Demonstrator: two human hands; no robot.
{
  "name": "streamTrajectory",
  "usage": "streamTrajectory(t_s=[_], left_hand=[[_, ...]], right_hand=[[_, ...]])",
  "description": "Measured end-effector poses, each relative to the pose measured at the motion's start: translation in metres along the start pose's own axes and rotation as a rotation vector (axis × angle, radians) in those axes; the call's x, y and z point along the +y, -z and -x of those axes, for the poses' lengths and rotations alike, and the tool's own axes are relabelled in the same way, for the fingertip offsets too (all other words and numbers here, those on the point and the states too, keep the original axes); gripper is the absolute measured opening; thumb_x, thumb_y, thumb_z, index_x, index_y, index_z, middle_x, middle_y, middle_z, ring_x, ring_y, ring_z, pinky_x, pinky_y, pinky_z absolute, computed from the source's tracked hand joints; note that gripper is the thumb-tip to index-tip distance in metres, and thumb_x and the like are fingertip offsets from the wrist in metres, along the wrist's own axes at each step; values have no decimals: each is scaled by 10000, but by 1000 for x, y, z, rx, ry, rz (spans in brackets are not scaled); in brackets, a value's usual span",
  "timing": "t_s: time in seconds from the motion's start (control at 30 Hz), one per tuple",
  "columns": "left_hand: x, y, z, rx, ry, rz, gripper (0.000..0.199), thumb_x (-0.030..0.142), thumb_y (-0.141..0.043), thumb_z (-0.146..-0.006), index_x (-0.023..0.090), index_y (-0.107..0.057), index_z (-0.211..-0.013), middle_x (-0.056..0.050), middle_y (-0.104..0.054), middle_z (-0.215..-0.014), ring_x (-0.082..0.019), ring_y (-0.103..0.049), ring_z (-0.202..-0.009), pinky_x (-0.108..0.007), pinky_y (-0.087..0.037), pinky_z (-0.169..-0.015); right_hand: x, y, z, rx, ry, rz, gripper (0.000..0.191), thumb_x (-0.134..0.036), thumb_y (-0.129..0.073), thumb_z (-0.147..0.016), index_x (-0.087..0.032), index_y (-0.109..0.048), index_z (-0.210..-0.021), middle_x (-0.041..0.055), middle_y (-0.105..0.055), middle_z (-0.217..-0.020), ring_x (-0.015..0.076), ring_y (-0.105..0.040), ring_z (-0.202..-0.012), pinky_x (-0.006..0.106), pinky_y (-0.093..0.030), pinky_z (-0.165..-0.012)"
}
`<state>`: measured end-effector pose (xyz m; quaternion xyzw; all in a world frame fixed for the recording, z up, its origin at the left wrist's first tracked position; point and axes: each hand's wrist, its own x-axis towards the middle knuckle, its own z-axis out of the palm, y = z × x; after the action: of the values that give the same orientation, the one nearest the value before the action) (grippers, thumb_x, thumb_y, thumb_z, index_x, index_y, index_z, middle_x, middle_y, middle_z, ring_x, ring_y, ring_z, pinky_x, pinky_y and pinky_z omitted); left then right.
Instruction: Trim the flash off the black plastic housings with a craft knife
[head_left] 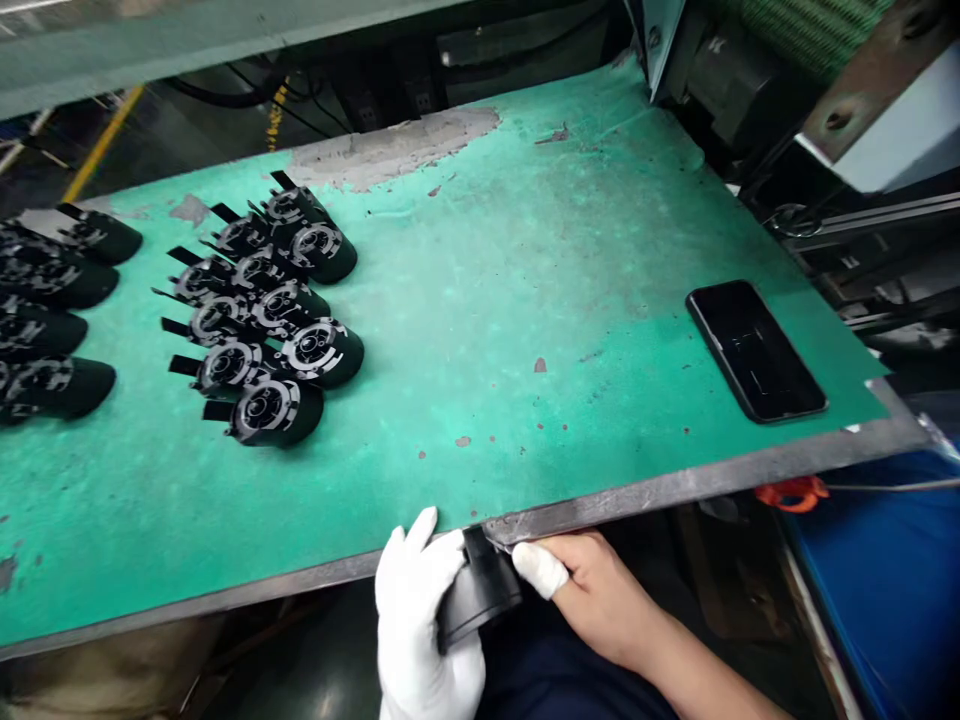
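My left hand (424, 610), in a white glove, is wrapped round a black cylindrical part (481, 592) at the table's front edge. Close against the part's right side is my right hand (592, 590), bare except for a white cover on the thumb. Its fingers are pressed together on something thin that I cannot make out. Several similar black parts (274, 412) stand grouped on the green table (480, 300), left of the middle, with flat tabs pointing left.
More black parts (64, 385) stand at the far left. A black phone (757, 350) lies on the right. Beyond the table's right front edge are an orange object (791, 493) and a blue surface (885, 570). Machinery borders the back and right.
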<state>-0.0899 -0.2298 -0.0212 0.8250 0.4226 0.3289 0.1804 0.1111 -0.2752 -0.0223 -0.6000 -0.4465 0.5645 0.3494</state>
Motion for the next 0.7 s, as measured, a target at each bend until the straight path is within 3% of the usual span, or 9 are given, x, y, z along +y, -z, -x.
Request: streamTrajectory(t_s=[0.1, 0.23, 0.3, 0.4, 0.5, 0.6, 0.7], left_hand=[[1, 1, -2, -4, -3, -1, 515, 6, -615, -800, 208, -567, -1272, -85, -696, -1154, -335, -541, -1333, -651, -325, -1169], [7, 4, -6, -15, 12, -10, 480, 33, -579, -828, 196, -569, -1279, -93, -683, -1185, -328, -531, -1344, -636, -318, -1181], [10, 7, -7, -30, 24, -13, 474, 48, -577, -836, 199, -566, -1285, -91, -679, -1200, -324, -530, -1345, -631, -316, -1185], [14, 10, -11, -53, 14, -8, 475, 62, -592, -845, 200, -559, -1297, -91, -672, -1221, -314, -535, -1337, -628, -322, -1186], [19, 11, -13, -61, -6, 11, 462, 64, -616, -851, 191, -565, -1293, -103, -666, -1245, -296, -567, -1303, -597, -361, -1181], [27, 15, -12, -64, -3, 27, 482, 93, -663, -840, 214, -565, -1296, -98, -671, -1249, -290, -600, -1269, -581, -404, -1166], [36, 26, -8, -167, 120, 149, 552, 283, -661, -885, 225, -486, -1406, -150, -571, -1414, -338, -548, -1333, -567, -476, -1112]], right_hand=[[3, -5, 3, 45, -5, -39, 464, -490, -428, -1018, -192, -566, -690, -8, -512, -665, 155, -457, -659, 289, -374, -637], [8, -14, 16, 74, 13, -116, 316, -500, -559, -961, -199, -648, -1002, -5, -578, -753, 152, -512, -683, 271, -414, -647], [9, -19, 23, 44, 5, -139, 386, -489, -655, -904, -218, -594, -1172, -35, -529, -733, 132, -483, -638, 247, -406, -597], [9, -26, 31, 63, 77, -93, 493, -437, -647, -920, -237, -490, -1342, -54, -489, -724, 120, -479, -604, 237, -427, -587], [9, -26, 32, 132, 171, -4, 500, -373, -597, -952, -238, -479, -1419, -15, -585, -787, 146, -577, -667, 272, -510, -695], [10, -20, 30, 125, 185, -40, 420, -330, -563, -968, -243, -577, -1378, 68, -697, -989, 208, -675, -875, 336, -550, -869], [5, -12, 28, 153, 159, -140, 384, -307, -555, -968, -248, -630, -1339, 97, -710, -1155, 258, -666, -1077, 393, -510, -997]])
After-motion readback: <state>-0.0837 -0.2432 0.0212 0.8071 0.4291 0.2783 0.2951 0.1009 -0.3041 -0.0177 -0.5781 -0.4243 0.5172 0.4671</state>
